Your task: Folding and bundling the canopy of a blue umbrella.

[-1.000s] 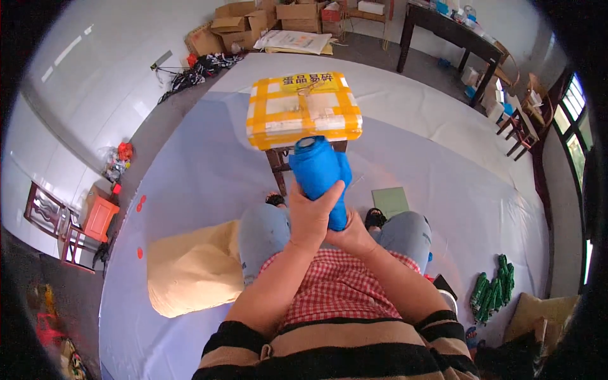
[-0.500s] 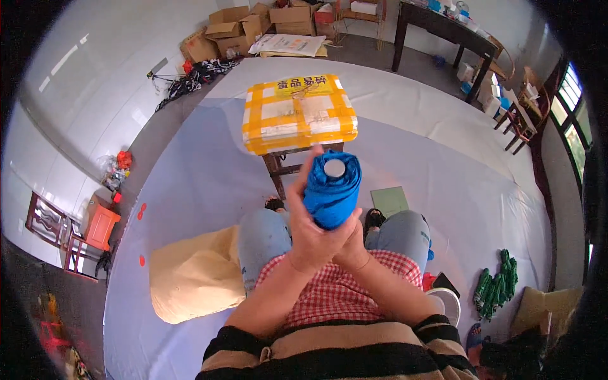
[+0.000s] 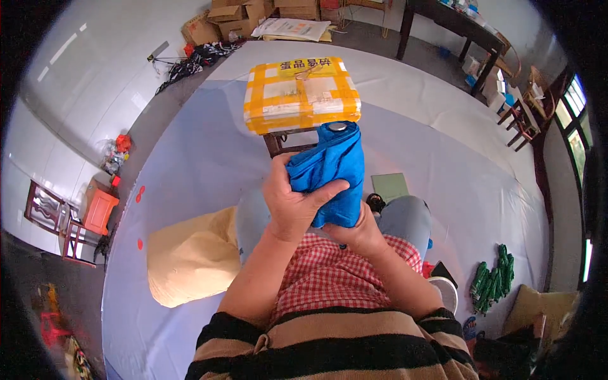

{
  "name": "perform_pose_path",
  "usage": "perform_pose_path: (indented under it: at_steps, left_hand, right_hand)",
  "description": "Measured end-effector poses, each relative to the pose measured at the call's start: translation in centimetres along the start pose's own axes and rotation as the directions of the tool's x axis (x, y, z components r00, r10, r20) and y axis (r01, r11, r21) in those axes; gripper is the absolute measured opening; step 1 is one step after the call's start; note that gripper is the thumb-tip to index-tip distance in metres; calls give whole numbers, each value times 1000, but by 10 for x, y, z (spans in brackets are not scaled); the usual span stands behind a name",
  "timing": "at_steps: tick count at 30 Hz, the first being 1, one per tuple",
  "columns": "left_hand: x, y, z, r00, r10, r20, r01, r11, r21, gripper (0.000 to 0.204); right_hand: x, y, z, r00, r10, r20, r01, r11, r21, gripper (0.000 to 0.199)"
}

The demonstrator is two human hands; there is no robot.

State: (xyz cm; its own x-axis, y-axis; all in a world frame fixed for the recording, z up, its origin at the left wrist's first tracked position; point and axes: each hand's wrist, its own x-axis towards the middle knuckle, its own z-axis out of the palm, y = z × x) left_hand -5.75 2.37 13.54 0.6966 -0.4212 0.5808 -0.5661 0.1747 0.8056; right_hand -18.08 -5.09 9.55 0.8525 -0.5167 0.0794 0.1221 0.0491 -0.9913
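A folding umbrella (image 3: 345, 168), rolled up in bright blue cloth with a silver round cap at its upper end, stands almost upright in front of me. My left hand (image 3: 288, 201) is closed round its left side, with the thumb lying across the front of the cloth and a loose fold bulging by the fingers. Low on the right side, my right hand (image 3: 361, 233) grips the lower end; most of its fingers are hidden behind the cloth. Beyond the umbrella, a white box with yellow tape (image 3: 303, 104) rests on a dark wooden stool (image 3: 274, 144).
A brown paper sack (image 3: 193, 259) lies left of my legs. Right of them are a green square sheet (image 3: 391, 185) and green cloth bundles (image 3: 493, 278) on the pale floor covering (image 3: 456, 190). Cardboard boxes (image 3: 234, 19) and a dark table (image 3: 453, 25) stand at the back.
The umbrella has turned from pointing toward me to nearly upright, its capped end now farther away. My left hand has shifted left, gathering a fold of cloth; my right hand shows more at the lower right.
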Motion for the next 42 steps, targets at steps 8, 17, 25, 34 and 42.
perform_pose_path:
  at_steps: [8,17,25,34,42]
  left_hand:
    - [-1,22,-3,992,-76,100,99,964,-247,63]
    - [3,-50,-11,986,-162,44,168,966,-197,73]
    - [-22,-85,-5,916,-261,304,315,939,-141,74]
    - [-17,-44,25,711,-241,661,635,624,-456,74]
    - [-27,-47,36,780,-427,457,556,808,-193,74]
  right_hand:
    - [-8,-4,-7,928,183,326,-253,950,185,64]
    - [-3,9,3,955,34,295,-92,978,187,48]
    - [-9,26,-3,917,33,398,-283,756,590,46]
    - [-11,72,-8,766,45,641,-587,456,669,53]
    - [-15,45,-14,906,51,421,-379,541,750,64]
